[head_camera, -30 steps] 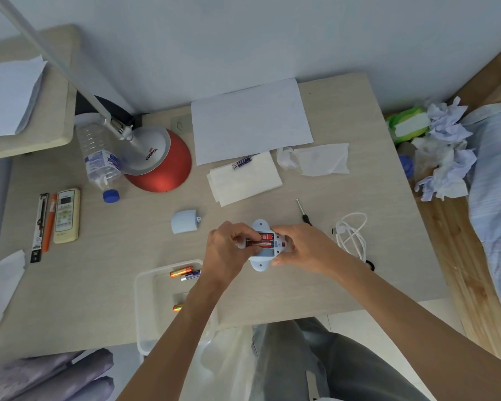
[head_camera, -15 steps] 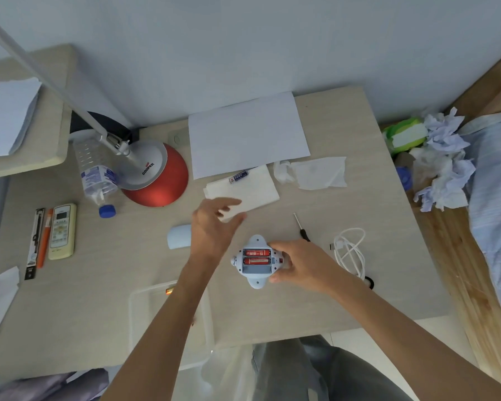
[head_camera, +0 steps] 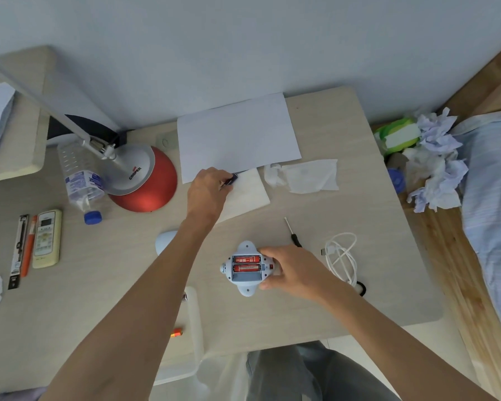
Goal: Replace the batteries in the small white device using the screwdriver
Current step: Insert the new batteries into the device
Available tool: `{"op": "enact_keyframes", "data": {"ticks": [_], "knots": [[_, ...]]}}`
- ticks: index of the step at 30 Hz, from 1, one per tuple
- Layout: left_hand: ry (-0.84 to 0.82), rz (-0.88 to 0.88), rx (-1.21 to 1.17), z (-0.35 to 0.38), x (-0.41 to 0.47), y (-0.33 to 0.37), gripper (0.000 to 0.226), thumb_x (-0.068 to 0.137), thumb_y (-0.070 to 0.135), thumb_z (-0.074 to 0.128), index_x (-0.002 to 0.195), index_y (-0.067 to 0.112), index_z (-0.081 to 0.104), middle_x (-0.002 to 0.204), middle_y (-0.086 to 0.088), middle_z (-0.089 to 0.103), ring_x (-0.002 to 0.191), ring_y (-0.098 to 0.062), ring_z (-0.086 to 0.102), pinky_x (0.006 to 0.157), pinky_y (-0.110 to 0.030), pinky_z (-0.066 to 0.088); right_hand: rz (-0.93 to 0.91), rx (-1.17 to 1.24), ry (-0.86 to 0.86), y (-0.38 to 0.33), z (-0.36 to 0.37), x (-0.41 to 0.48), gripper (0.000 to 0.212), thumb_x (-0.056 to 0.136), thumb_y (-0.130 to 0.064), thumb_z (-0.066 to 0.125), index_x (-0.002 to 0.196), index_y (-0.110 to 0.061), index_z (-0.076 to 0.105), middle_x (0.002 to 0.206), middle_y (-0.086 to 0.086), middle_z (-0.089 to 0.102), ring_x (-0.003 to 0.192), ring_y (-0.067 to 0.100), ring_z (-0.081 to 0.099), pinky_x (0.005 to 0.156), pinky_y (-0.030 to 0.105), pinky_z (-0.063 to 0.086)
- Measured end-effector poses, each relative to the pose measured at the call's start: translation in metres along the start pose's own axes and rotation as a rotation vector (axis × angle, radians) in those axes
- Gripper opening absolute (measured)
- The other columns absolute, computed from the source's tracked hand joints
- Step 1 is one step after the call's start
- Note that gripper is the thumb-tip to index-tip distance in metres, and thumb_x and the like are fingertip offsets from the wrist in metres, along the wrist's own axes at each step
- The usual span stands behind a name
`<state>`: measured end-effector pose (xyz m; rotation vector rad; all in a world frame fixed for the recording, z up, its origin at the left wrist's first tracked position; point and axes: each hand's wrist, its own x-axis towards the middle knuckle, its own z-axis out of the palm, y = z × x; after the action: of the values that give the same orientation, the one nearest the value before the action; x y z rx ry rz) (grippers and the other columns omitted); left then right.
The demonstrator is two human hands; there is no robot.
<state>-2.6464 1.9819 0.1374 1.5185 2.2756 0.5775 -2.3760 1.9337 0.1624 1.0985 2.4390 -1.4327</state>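
The small white device (head_camera: 246, 287) lies on the desk with its battery bay open; two red batteries (head_camera: 246, 263) sit in it and a third slot shows bare. My right hand (head_camera: 290, 270) grips the device's right side. My left hand (head_camera: 206, 190) is stretched out over the folded white napkin (head_camera: 248, 192) and pinches a blue battery (head_camera: 232, 180) lying there. The screwdriver (head_camera: 292, 233) lies on the desk just above my right hand. The device's pale cover (head_camera: 165, 240) rests to the left, partly hidden by my left forearm.
A clear plastic tray (head_camera: 193, 337) with used batteries (head_camera: 176, 332) sits at the near edge under my left arm. A red lamp base (head_camera: 151, 183), water bottle (head_camera: 80, 176), remote (head_camera: 46, 238), paper sheet (head_camera: 237, 134), tissue (head_camera: 307, 175) and white cable (head_camera: 343, 256) surround the work spot.
My left hand left the device and reached up to the napkin, where it now pinches the blue battery. My right hand stayed on the device.
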Motion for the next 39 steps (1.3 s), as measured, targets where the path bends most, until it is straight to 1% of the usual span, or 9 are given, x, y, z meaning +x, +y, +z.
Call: {"op": "enact_keyframes", "data": {"ticks": [4,7,11,14,17,20,25,33,39], "knots": [[-0.005,0.042,-0.096,-0.018,-0.013,0.007,0.028,0.094,0.008,0.078,0.119,0.021,0.081,0.105,0.002,0.077,0.095,-0.021,0.069,0.09,-0.046,0.059,0.001,-0.001,0.006,0.0,0.0,-0.001,0.047,0.084,-0.042,0.086,0.126,-0.034,0.068,0.092,-0.02,0.067,0.071,-0.007,0.056,0.068,0.018,0.041],[-0.04,0.142,-0.212,-0.045,-0.053,0.024,0.033,0.095,0.006,0.079,0.124,0.02,0.079,0.103,0.004,0.075,0.089,-0.015,0.068,0.087,-0.036,0.059,-0.003,-0.001,0.002,-0.002,-0.001,-0.002,0.049,0.085,-0.042,0.086,0.129,-0.035,0.067,0.094,-0.022,0.067,0.072,-0.007,0.056,0.07,0.018,0.043],[-0.106,0.222,-0.265,-0.067,-0.119,0.028,0.037,0.098,0.003,0.075,0.131,0.019,0.077,0.107,0.005,0.073,0.094,-0.012,0.07,0.089,-0.026,0.057,0.015,-0.003,-0.005,-0.002,-0.002,-0.001,0.046,0.082,-0.042,0.086,0.124,-0.034,0.069,0.093,-0.016,0.072,0.071,-0.003,0.058,0.068,0.021,0.046],[-0.181,0.178,-0.349,-0.069,-0.157,0.022,0.045,0.098,-0.003,0.072,0.137,0.019,0.074,0.11,0.004,0.067,0.1,-0.013,0.07,0.092,-0.024,0.057,0.024,-0.008,-0.012,0.0,-0.001,0.0,0.044,0.08,-0.045,0.085,0.119,-0.034,0.069,0.089,-0.016,0.071,0.071,-0.001,0.06,0.068,0.025,0.049],[-0.242,0.188,-0.325,-0.059,-0.179,0.016,0.053,0.101,-0.004,0.066,0.146,0.024,0.067,0.109,0.001,0.056,0.1,-0.015,0.063,0.09,-0.027,0.054,0.019,-0.019,-0.001,0.003,0.0,0.001,0.044,0.079,-0.047,0.085,0.117,-0.035,0.068,0.088,-0.015,0.071,0.073,0.001,0.061,0.068,0.026,0.049],[-0.278,0.183,-0.339,-0.051,-0.19,0.017,0.052,0.101,-0.009,0.061,0.141,0.024,0.07,0.11,0.003,0.055,0.1,-0.01,0.061,0.088,-0.024,0.052,0.011,-0.025,0.016,0.005,0.002,0.001,0.047,0.078,-0.047,0.086,0.121,-0.036,0.068,0.088,-0.017,0.07,0.072,-0.001,0.06,0.065,0.022,0.042],[-0.316,0.086,-0.508,-0.05,-0.196,0.028,0.039,0.104,-0.002,0.061,0.13,0.026,0.062,0.116,0.007,0.07,0.103,-0.021,0.072,0.09,-0.045,0.063,0.013,-0.032,0.028,0.006,0.004,0.002,0.051,0.078,-0.048,0.086,0.125,-0.037,0.068,0.087,-0.02,0.068,0.071,-0.003,0.059,0.067,0.021,0.041],[-0.304,-0.01,-0.585,-0.055,-0.194,0.036,0.029,0.106,0.011,0.068,0.123,0.034,0.064,0.111,0.016,0.079,0.103,-0.014,0.077,0.094,-0.03,0.061,0.005,-0.034,0.037,0.006,0.006,0.001,0.05,0.08,-0.044,0.086,0.125,-0.036,0.068,0.09,-0.017,0.07,0.072,0.001,0.06,0.067,0.023,0.042],[-0.294,0.009,-0.519,-0.055,-0.194,0.036,0.032,0.103,0.012,0.071,0.127,0.033,0.066,0.107,0.017,0.08,0.094,-0.014,0.077,0.087,-0.038,0.064,0.005,-0.042,0.041,0.006,0.006,0.0,0.05,0.081,-0.043,0.087,0.127,-0.034,0.068,0.09,-0.019,0.069,0.072,-0.001,0.059,0.065,0.019,0.039]]}}
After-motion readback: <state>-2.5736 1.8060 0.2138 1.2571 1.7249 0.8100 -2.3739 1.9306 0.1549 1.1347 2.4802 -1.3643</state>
